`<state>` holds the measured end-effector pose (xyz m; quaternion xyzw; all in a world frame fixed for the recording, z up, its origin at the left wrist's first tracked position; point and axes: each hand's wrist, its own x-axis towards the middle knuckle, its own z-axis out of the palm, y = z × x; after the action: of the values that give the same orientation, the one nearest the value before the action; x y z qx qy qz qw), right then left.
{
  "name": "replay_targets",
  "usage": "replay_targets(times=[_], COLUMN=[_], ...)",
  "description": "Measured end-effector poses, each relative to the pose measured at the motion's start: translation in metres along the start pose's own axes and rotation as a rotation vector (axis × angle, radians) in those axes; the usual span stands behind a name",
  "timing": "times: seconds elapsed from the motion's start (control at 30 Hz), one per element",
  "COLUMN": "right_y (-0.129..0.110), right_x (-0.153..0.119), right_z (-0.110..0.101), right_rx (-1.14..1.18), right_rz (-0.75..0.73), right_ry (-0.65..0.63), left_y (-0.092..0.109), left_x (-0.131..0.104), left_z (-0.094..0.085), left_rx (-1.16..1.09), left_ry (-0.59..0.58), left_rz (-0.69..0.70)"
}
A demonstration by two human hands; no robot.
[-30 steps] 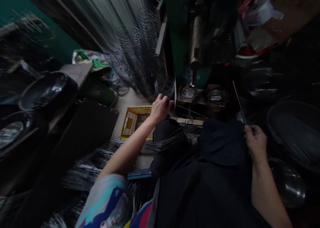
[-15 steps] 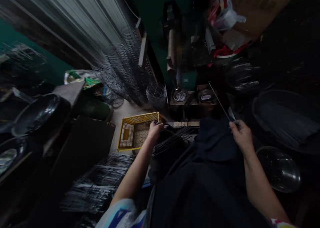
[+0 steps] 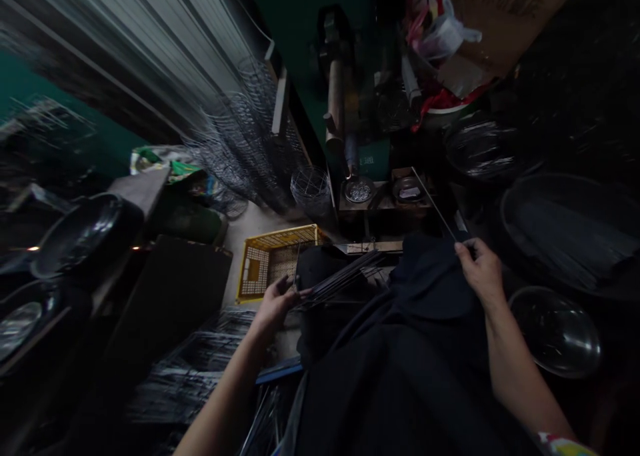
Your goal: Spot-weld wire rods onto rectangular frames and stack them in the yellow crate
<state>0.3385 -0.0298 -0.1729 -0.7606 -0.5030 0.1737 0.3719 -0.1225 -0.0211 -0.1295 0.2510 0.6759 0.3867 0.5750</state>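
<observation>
Biggest of all, the green machine (image 3: 293, 36) towered at the top centre, close in front of my knees, probably so that I could work it sitting down. My dark apron (image 3: 400, 389) filled the bottom centre, spread over my lap, likely to keep the metal off my clothes. Upper left of centre, there stood the wire baskets (image 3: 227, 139), nested in tall leaning stacks, I'd say to save floor. Over at the right edge sat a wide dark basin (image 3: 504, 206), strips piled inside it; left of centre, the yellow crate (image 3: 252, 269), on the floor within easy reach. The shiny bowl (image 3: 555, 333) lay lower right, just beside my arm.

And here, mid-frame, was the wire bundle (image 3: 345, 276), slanting across my lap, which seemed to serve as a ready counter! My left hand (image 3: 277, 303) was at its near end, half curled, a thin wire rising by the fingers; whether that grip was closed on anything, I couldn't tell. My right hand (image 3: 483, 266), right of centre, had a narrow grip: thumb and forefinger pinched the rod (image 3: 434, 206) by its lower end, presumably leaving its length free, pointing up and left.
</observation>
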Motion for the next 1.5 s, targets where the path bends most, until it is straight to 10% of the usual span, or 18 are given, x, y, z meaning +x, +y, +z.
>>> replay_targets(times=[0.23, 0.67, 0.83, 1.0, 1.2, 1.5], right_y=[-0.031, -0.082, -0.094, -0.093, -0.049, -0.025], right_x=[-0.011, -0.093, -0.088, -0.068, -0.041, 0.001], right_z=[0.026, 0.108, 0.109, 0.083, 0.018, -0.043], right_rx=[0.392, 0.817, 1.085, 1.056, 0.802, 0.487], right_rz=[0.102, 0.345, 0.521, 0.419, 0.250, 0.173], right_ry=[-0.074, -0.526, -0.370, -0.212, -0.186, -0.077], left_y=[-0.026, -0.018, -0.058, -0.073, -0.040, -0.057], left_x=[-0.022, 0.011, -0.020, -0.041, -0.027, -0.029], left_z=[-0.015, 0.063, 0.099, 0.113, 0.071, 0.067], left_rx=[-0.169, -0.485, -0.630, -0.603, -0.756, -0.242], left_ry=[-0.022, -0.273, -0.437, -0.638, -0.406, -0.643], left_rz=[-0.041, 0.108, 0.065, -0.028, -0.109, -0.101])
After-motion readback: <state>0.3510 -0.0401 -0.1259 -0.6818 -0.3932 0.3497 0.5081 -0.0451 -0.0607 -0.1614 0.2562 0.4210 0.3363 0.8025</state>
